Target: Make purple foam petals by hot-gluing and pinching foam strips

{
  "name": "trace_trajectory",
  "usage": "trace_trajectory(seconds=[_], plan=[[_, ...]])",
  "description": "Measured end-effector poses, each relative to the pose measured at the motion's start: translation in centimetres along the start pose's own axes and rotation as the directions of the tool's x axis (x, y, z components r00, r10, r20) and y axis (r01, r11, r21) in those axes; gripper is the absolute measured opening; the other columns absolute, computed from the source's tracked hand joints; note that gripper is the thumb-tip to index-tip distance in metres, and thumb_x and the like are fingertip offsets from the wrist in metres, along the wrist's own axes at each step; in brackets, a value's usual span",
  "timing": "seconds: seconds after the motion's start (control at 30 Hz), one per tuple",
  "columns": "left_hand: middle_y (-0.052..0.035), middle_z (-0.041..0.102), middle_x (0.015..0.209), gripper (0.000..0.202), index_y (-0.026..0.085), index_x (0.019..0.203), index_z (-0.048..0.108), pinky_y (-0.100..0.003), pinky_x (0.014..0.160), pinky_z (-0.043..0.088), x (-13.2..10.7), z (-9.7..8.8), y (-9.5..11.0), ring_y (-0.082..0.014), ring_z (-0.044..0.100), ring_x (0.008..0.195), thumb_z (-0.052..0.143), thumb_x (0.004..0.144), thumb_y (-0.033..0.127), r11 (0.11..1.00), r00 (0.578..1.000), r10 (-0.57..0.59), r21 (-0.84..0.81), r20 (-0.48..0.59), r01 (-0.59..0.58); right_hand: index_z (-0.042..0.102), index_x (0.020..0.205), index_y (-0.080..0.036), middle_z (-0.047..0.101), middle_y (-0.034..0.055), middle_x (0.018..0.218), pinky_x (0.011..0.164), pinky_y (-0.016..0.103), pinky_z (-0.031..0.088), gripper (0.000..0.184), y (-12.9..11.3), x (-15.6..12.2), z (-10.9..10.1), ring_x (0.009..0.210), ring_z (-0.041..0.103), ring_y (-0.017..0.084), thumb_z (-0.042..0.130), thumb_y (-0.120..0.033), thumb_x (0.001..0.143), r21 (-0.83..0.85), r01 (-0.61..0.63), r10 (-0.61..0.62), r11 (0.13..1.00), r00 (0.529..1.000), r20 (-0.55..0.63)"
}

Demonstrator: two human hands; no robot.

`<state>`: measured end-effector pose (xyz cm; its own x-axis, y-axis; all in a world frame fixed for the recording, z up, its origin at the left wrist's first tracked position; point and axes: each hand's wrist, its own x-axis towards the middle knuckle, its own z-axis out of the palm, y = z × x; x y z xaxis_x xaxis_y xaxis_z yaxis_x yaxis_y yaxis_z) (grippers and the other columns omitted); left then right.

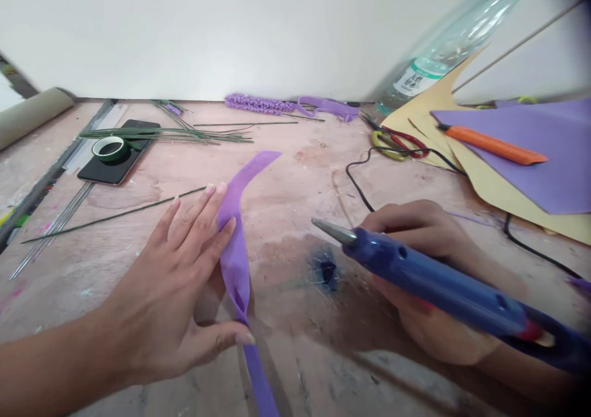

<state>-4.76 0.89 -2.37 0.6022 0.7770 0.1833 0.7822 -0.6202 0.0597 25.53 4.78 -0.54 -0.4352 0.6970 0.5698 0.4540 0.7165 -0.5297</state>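
Observation:
My left hand (184,269) lies spread over a purple strip (236,251), its fingertips pressing on the upper part and its thumb on a narrow, twisted part lower down. The strip's top end bends to the right, and its lower end runs out of view at the bottom. My right hand (434,281) is wrapped round a blue glue gun (415,269), whose metal nozzle points left towards the strip without touching it. A green stem wire (115,215) passes behind my left fingertips.
A black phone (117,170) carries a green tape roll (109,149), beside several green wires (207,135). At the back lies a fluffy purple flower spike (258,103). Scissors (401,145), a plastic bottle (443,53), an orange cutter (496,145) and purple sheet (545,186) are right; a black cord (355,183) crosses there.

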Motion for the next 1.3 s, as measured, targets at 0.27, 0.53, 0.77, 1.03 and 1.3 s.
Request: trace_trajectory(seconds=[0.27, 0.53, 0.77, 1.03, 1.3], plan=[[-0.0249, 0.030, 0.169, 0.077, 0.003, 0.150, 0.048, -0.056, 0.130, 0.004, 0.5, -0.3, 0.4, -0.0360, 0.019, 0.161, 0.049, 0.101, 0.062, 0.998, 0.998, 0.060, 0.027, -0.036, -0.059, 0.059, 0.108, -0.028, 0.065, 0.0062, 0.097, 0.069, 0.036, 0.054, 0.020, 1.0, 0.1, 0.2, 0.083, 0.065, 0.023, 0.062, -0.025, 0.088, 0.239, 0.017, -0.086, 0.971, 0.956, 0.280], [-0.0228, 0.046, 0.162, 0.074, 0.013, 0.150, 0.052, -0.060, 0.127, 0.018, 0.2, -0.3, 0.3, -0.0365, 0.037, 0.155, 0.050, 0.099, 0.066, 0.995, 0.997, 0.073, -0.075, 0.037, -0.070, 0.057, 0.099, -0.024, 0.062, 0.0047, 0.086, 0.066, 0.031, 0.048, 0.039, 1.3, -0.2, 1.2, 0.074, 0.060, 0.017, 0.041, -0.058, 0.107, 0.208, 0.073, -0.143, 0.975, 0.928, 0.343], [-0.0219, 0.037, 0.167, 0.093, 0.011, 0.156, 0.046, -0.061, 0.127, 0.021, 0.4, -0.5, 0.1, -0.0373, 0.036, 0.155, 0.055, 0.091, 0.077, 0.995, 0.994, 0.078, -0.072, 0.071, -0.073, 0.054, 0.096, -0.020, 0.059, 0.0044, 0.084, 0.063, 0.029, 0.042, 0.044, 1.4, -0.3, 1.4, 0.072, 0.054, 0.014, 0.033, -0.055, 0.110, 0.183, 0.151, -0.214, 0.971, 0.890, 0.403], [-0.0228, 0.032, 0.169, 0.099, 0.010, 0.159, 0.040, -0.063, 0.126, 0.021, 0.5, -0.3, -0.3, -0.0386, 0.033, 0.157, 0.047, 0.091, 0.082, 0.990, 0.990, 0.110, -0.096, 0.087, -0.102, 0.054, 0.099, -0.020, 0.059, 0.0053, 0.086, 0.063, 0.029, 0.041, 0.042, 1.2, -0.4, 1.3, 0.073, 0.055, 0.014, 0.031, -0.053, 0.111, 0.189, 0.147, -0.219, 0.971, 0.863, 0.456], [-0.0308, 0.055, 0.146, 0.070, 0.006, 0.133, 0.056, -0.062, 0.106, 0.038, 0.2, -0.9, 0.3, -0.0452, 0.051, 0.136, 0.067, 0.092, 0.062, 0.970, 0.947, 0.233, -0.018, -0.221, -0.242, 0.054, 0.097, -0.020, 0.059, 0.0046, 0.083, 0.061, 0.030, 0.041, 0.041, 1.3, -0.4, 1.4, 0.071, 0.055, 0.014, 0.032, -0.052, 0.111, 0.195, 0.154, -0.224, 0.969, 0.881, 0.416]])
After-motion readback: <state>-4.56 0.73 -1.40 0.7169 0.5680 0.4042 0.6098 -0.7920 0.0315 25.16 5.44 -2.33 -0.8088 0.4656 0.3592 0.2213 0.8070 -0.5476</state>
